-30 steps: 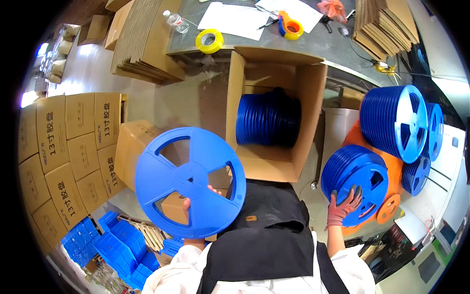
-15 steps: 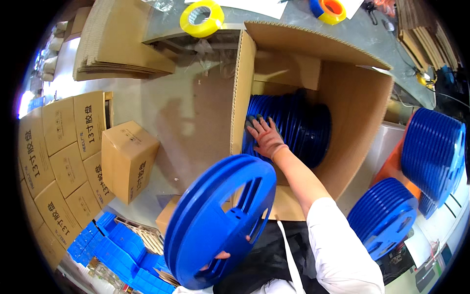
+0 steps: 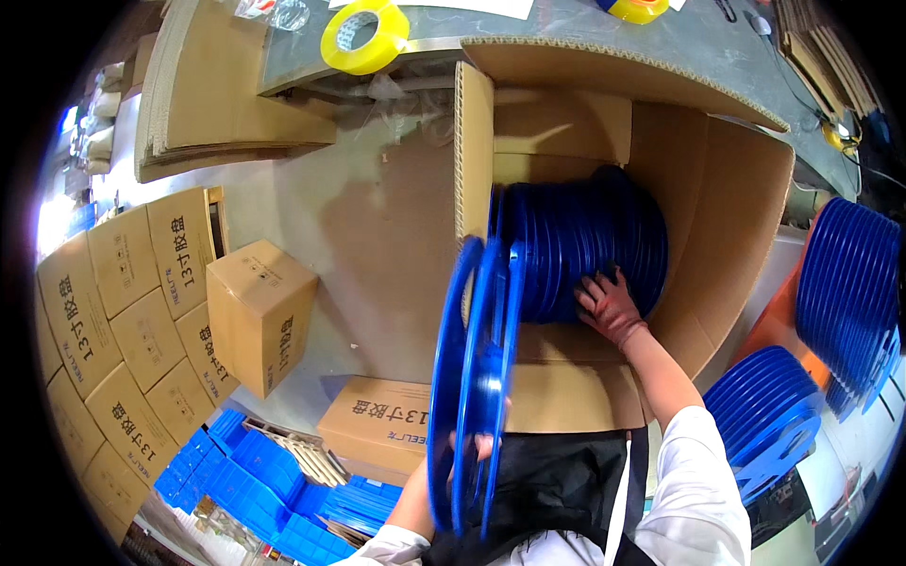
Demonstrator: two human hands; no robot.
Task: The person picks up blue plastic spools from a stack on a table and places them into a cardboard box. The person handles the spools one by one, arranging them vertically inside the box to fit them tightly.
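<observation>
In front of my body, my left hand [image 3: 479, 448] grips blue plastic reels [image 3: 462, 396] from below, its fingers partly hidden behind them. They stand upright, nearly edge-on, with three rims showing, and overlap the near left side of an open cardboard box [image 3: 722, 217]. Inside the box a tight row of blue reels [image 3: 566, 245] stands on edge. My right hand [image 3: 611, 308], in a reddish glove with dark fingertips, reaches into the box. It touches the near side of that row towards the right end, with the fingers bent and apart.
Two groups of blue reels [image 3: 769, 406] stand at the right. Yellow tape [image 3: 401, 33] lies on the grey table [image 3: 585, 33] behind the box. Flattened cardboard [image 3: 203, 94] is stacked at far left. Closed cartons [image 3: 260, 311] stand on the floor below, near a carton stack [image 3: 123, 311].
The held reels have turned from a slanted face view to nearly edge-on and moved right. My right hand has slid from the row's left end towards its right. The view has shifted slightly.
</observation>
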